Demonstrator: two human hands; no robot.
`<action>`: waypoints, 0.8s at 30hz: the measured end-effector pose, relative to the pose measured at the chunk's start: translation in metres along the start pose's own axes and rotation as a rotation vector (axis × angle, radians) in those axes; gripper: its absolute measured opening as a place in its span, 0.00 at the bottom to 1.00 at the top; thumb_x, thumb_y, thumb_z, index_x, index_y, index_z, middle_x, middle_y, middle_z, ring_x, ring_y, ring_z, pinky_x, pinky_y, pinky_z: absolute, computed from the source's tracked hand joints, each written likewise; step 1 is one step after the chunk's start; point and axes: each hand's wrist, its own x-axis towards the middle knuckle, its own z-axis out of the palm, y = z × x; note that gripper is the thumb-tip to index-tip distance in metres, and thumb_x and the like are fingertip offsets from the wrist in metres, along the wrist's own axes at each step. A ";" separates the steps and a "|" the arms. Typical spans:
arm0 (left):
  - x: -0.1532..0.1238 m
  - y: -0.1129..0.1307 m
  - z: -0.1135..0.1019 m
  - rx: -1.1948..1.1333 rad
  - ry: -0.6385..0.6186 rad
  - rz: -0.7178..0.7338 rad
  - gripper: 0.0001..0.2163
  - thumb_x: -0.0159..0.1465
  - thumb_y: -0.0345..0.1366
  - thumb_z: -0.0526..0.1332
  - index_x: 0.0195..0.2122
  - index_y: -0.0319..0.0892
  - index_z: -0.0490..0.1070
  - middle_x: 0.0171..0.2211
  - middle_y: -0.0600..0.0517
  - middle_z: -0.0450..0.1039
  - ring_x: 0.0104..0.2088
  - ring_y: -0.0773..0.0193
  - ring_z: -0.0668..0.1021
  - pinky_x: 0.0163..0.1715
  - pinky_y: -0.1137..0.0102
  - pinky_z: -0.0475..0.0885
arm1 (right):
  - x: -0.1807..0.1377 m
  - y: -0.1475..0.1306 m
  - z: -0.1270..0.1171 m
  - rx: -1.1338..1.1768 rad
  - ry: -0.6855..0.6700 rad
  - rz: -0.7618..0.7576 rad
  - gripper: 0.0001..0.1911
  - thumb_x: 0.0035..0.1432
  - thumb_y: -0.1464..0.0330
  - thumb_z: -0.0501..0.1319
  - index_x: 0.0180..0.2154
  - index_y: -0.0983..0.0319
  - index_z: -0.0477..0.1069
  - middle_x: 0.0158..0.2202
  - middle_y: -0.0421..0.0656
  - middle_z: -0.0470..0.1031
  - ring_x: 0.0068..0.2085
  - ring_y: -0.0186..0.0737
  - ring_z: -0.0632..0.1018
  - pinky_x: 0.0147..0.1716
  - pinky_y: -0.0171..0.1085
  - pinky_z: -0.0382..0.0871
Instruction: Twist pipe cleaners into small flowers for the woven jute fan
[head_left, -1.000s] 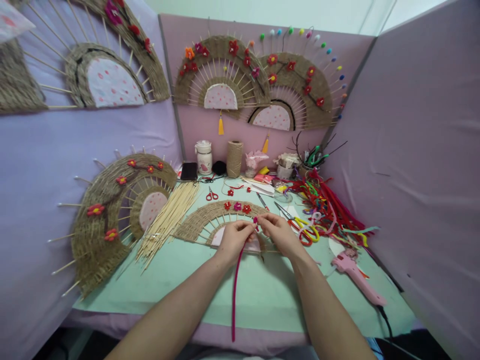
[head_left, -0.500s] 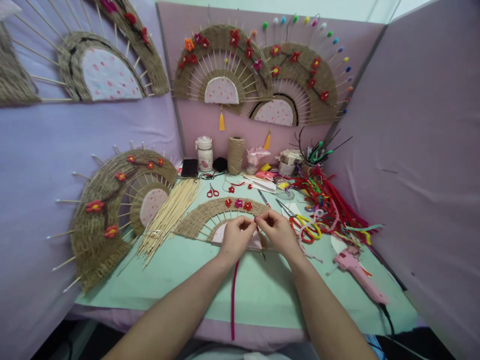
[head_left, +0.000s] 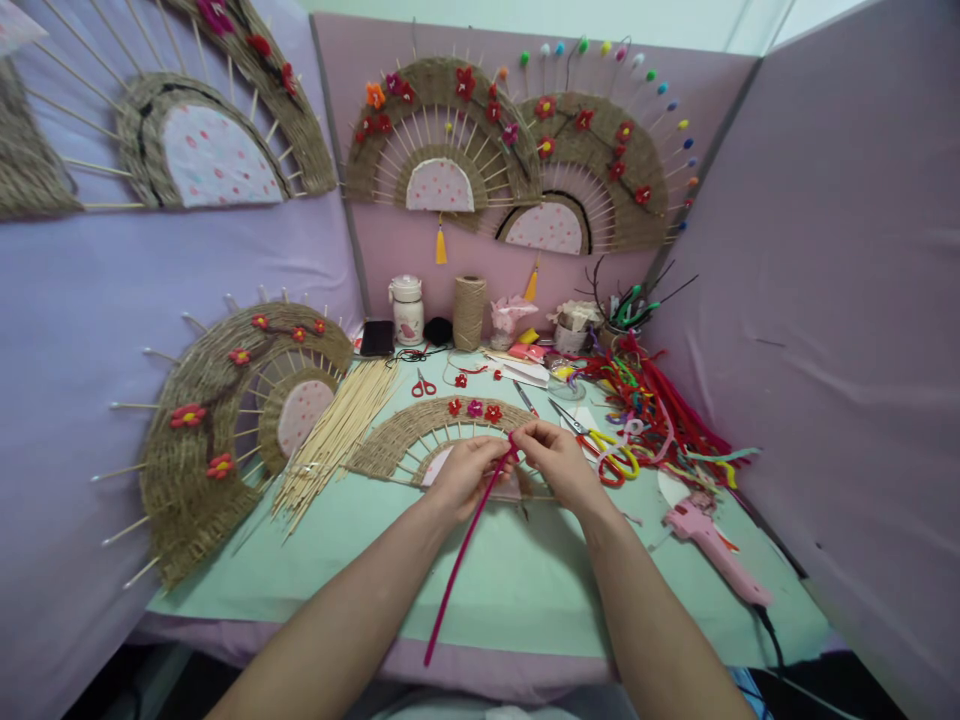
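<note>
Between my fingertips is a magenta pipe cleaner, its upper end bent into small loops. Its long straight tail hangs down to the left, toward the table's front edge. My left hand pinches it from the left, and my right hand pinches the looped end from the right. Beneath and behind both hands lies a twine-woven half-round fan with thin stick ribs. Red and magenta pipe-cleaner flowers sit on its upper band. My hands hide part of its pale spotted centre.
Left of the fan lie many thin sticks and a finished fan. Small red scissors rest behind. To the right are yellow-handled scissors, a heap of pipe cleaners and a corded pink glue gun. A twine spool stands at the back.
The pipe cleaner's tail has swung left and now slants in front of my left hand. More of its looped end shows between my fingers. My left hand has turned slightly.
</note>
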 end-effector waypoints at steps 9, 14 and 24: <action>-0.003 0.003 -0.001 0.013 -0.010 -0.018 0.08 0.49 0.36 0.66 0.26 0.37 0.73 0.23 0.52 0.70 0.24 0.72 0.70 0.25 0.76 0.65 | 0.000 -0.001 0.001 0.021 -0.020 0.004 0.14 0.49 0.57 0.61 0.27 0.62 0.70 0.22 0.37 0.65 0.23 0.31 0.63 0.23 0.31 0.56; -0.002 0.005 -0.001 -0.012 0.061 0.002 0.10 0.45 0.36 0.69 0.27 0.37 0.74 0.23 0.53 0.70 0.23 0.72 0.69 0.23 0.77 0.63 | 0.001 0.002 0.000 0.044 -0.027 0.008 0.15 0.51 0.55 0.59 0.29 0.62 0.70 0.20 0.36 0.63 0.22 0.31 0.62 0.22 0.31 0.56; 0.005 0.001 -0.006 0.058 0.130 0.149 0.11 0.46 0.37 0.69 0.29 0.38 0.75 0.28 0.51 0.74 0.28 0.70 0.72 0.29 0.75 0.65 | -0.004 -0.007 0.005 -0.032 -0.021 0.027 0.16 0.47 0.55 0.61 0.25 0.63 0.70 0.20 0.37 0.65 0.22 0.30 0.62 0.22 0.31 0.55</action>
